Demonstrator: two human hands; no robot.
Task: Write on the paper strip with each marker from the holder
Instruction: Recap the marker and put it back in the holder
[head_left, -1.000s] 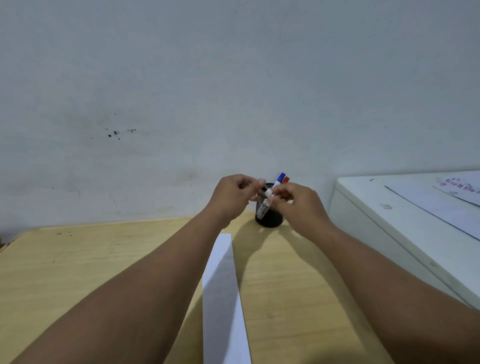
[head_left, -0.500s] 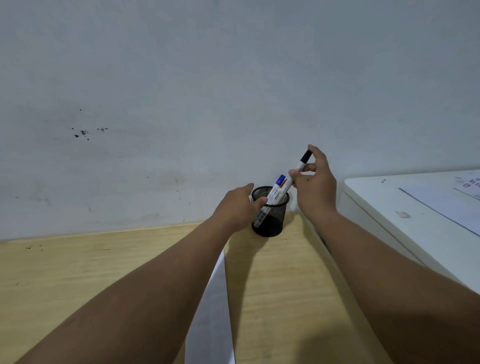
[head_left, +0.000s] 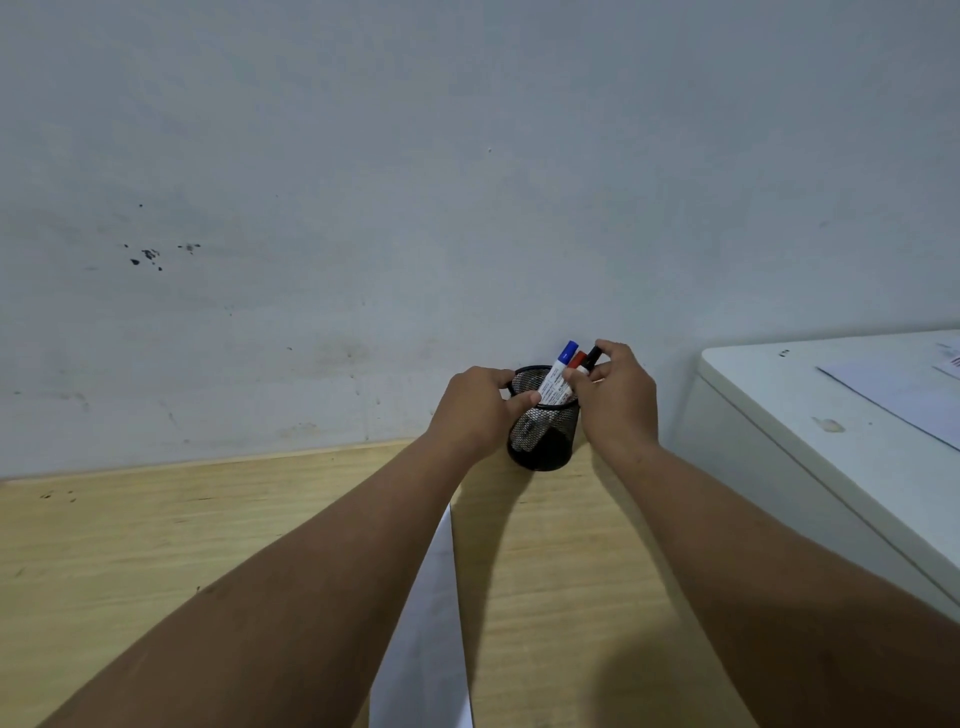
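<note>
A black mesh holder (head_left: 545, 441) stands on the wooden desk against the wall. My left hand (head_left: 475, 410) grips its left rim. A blue-capped marker (head_left: 558, 376) and a red-capped marker (head_left: 576, 359) stick out of it. My right hand (head_left: 615, 397) pinches a black-capped marker (head_left: 592, 357) whose body reaches down into the holder. A white paper strip (head_left: 431, 634) lies on the desk between my forearms, partly hidden by my left arm.
The wooden desk (head_left: 156, 545) runs back to a grey wall. A white cabinet top (head_left: 810, 415) with paper sheets (head_left: 893, 395) on it sits to the right, close to my right arm.
My right hand has lowered the black-capped marker from above the holder down into it. My left hand has stayed on the holder's rim.
</note>
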